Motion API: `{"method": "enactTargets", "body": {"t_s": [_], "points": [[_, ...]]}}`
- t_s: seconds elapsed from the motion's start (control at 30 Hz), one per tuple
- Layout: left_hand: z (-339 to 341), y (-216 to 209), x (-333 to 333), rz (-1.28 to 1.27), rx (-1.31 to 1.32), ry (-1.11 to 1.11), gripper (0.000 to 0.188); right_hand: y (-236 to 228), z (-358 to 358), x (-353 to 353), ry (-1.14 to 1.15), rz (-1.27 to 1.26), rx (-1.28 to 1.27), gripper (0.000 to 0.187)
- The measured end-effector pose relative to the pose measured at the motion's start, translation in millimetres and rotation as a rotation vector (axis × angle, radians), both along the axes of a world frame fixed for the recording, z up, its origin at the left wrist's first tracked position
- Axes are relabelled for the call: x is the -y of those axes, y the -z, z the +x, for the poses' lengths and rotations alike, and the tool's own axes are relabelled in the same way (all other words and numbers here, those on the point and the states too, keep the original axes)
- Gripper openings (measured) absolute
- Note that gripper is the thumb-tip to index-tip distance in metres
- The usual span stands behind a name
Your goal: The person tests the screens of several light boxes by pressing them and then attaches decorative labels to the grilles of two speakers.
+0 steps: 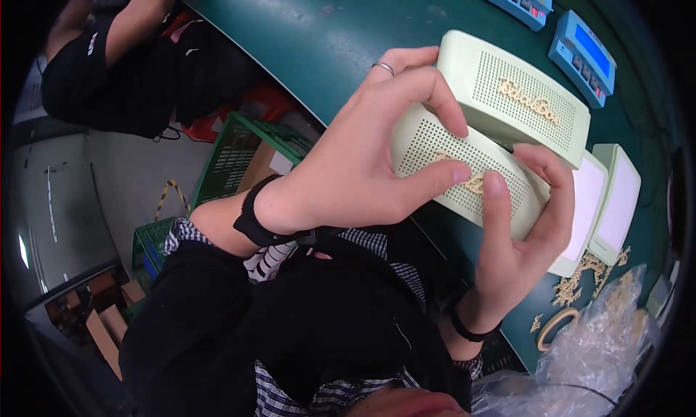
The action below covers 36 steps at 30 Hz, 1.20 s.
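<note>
A pale green speaker casing (484,156) with a perforated front is tilted up between my two hands. My left hand (370,145) wraps its left end, fingers over the top edge and thumb on the raised cream lettering (475,186). At the right end, my right hand (525,254) curls its fingers around the casing, and its thumb presses beside the same lettering. The two thumb tips almost meet and cover part of the letters. Just behind it, a similar casing (489,102) carries full cream script lettering on its grille.
Two more casings with white faces (620,199) stand at the right of the green table (312,26). Near them lie loose cream letter pieces (576,281), a tape roll (557,328) and a clear plastic bag (602,344). Blue devices (586,58) sit behind; a green crate (228,163) and another person's arm (141,26) are left.
</note>
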<state>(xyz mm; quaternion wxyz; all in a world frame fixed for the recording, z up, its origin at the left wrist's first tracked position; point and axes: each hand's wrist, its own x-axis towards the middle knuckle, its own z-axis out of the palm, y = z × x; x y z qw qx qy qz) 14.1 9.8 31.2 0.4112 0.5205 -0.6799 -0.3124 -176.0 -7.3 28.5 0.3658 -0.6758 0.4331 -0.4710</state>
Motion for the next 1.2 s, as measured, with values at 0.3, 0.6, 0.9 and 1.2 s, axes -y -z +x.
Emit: {"method": "enactTargets", "body": {"t_s": [0.3,0.6,0.9,1.2], "points": [[-17.9,-0.4,-4.4,0.241,-0.376,-0.124,0.042,16.9,-4.4,-0.8,-0.068,0.257,0.463,0.028],[-19.8,-40.8,7.5,0.545,-0.140,-0.107,0.046,16.1,-5.7,-1.9,-0.010,-0.077,0.149,0.029],[-4.8,-20.2,-0.9,0.525,-0.371,-0.048,0.047,31.8,-6.0,-0.1,-0.071,0.023,0.384,0.031],[13.0,-42.7,36.2,0.074,0.390,-0.068,0.069,28.1,-14.0,-4.9,-0.079,-0.201,0.121,0.037]]}}
